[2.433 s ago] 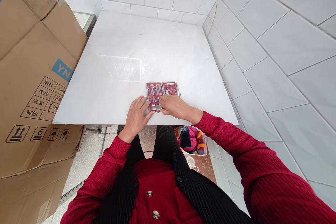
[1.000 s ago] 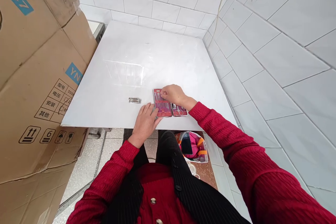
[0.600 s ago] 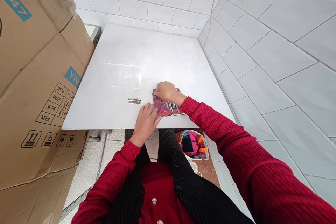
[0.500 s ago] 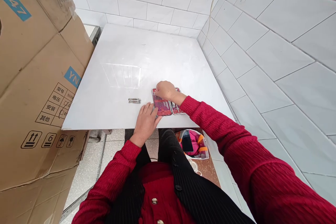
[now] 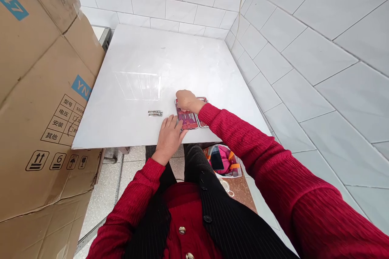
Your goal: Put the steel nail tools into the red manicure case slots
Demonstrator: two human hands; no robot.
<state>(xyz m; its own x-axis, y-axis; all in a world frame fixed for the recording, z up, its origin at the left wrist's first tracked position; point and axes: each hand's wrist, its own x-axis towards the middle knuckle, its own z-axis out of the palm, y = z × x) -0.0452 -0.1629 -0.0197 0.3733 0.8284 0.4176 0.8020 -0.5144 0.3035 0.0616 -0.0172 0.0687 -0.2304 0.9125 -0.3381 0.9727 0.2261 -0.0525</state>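
An opened red manicure set case (image 5: 191,124) lies on the white table, with slim metal tools in its left half. Its right half is partly covered by my right sleeve. My right hand (image 5: 186,100) is over the upper part of the left half, fingers closed; whatever they pinch is hidden beneath them. Against the case's lower left corner rests my left hand (image 5: 170,135), its fingers stretched out on the table and its thumb by the bottom edge. Left of the case lie silver nail clippers (image 5: 155,113), apart from both hands.
The white table (image 5: 136,56) meets tiled walls (image 5: 304,64) behind and to the right. A large cardboard box (image 5: 39,89) stands along its left side. Below the front edge, a bag (image 5: 226,161) holds pink cloth and a dark phone (image 5: 216,158).
My right hand has shifted slightly left over the case, baring more tools below it. The left hand stays by the corner. The whole view has moved a little.
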